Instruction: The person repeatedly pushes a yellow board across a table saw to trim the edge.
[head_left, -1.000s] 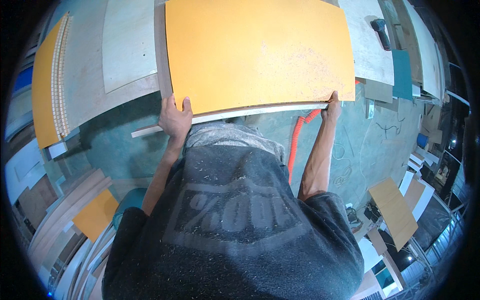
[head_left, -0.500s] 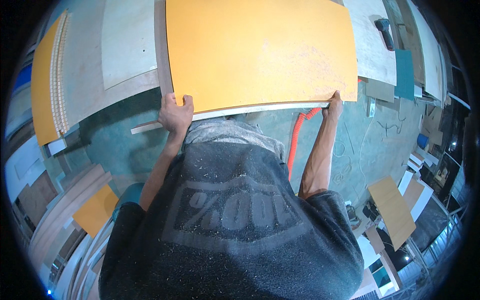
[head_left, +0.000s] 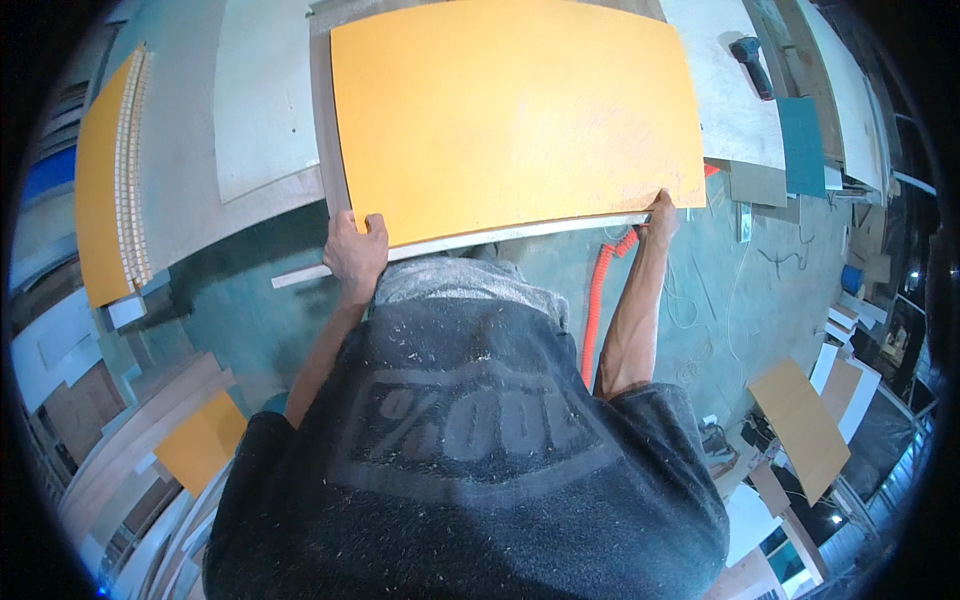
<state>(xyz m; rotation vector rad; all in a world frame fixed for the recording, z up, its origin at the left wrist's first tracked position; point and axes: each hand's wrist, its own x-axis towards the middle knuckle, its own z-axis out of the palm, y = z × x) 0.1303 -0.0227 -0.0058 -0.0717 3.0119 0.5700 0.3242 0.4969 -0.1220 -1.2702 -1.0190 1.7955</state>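
A large yellow-orange panel (head_left: 510, 120) lies in front of me on the worktable, its near edge toward my body. My left hand (head_left: 356, 250) is closed on its near left corner, thumb bent at the edge. At the near right corner, my right hand (head_left: 660, 216) grips the panel, thumb on top and fingers hidden below. Along the near edge runs a pale wooden strip (head_left: 520, 236), sticking out to the left past my left hand. A greyish-brown board edge (head_left: 328, 150) shows beside the panel's left side.
A dark power tool (head_left: 750, 66) rests on a white board (head_left: 715, 110) at the far right. An orange coiled hose (head_left: 595, 300) hangs by my right arm. Far left stands an orange board with stacked strips (head_left: 130, 170). Loose boards (head_left: 800, 425) lie at lower right, cables on the floor.
The view has shifted slightly, and the panel's far edge shows more fully. Both hands keep their grip at the same corners; the panel hardly moves relative to them.
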